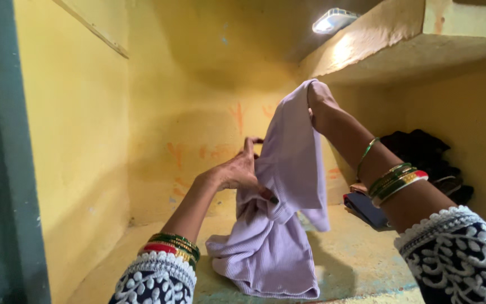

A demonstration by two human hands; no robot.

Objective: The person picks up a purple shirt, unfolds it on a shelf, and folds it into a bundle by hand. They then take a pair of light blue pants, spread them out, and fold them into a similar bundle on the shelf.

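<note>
Inside a yellow alcove (198, 84), we've got a stone shelf (361, 264) underfoot of everything and a lamp (333, 20) glowing up on the ledge. Biggest item in play: a lilac garment (279, 225), hanging in the air at centre, its lower end pooled on the shelf. Dark clothes (423, 155) sit heaped at the back right, a folded blue piece (367, 207) just beside them. Right hand (319, 101) is up high, fingers closed around the garment's top edge. Left hand (240, 169) is lower, thumb pressed into the cloth at mid-height, fingers tucked behind the fabric. Bangles (395, 181) ring both wrists.
</note>
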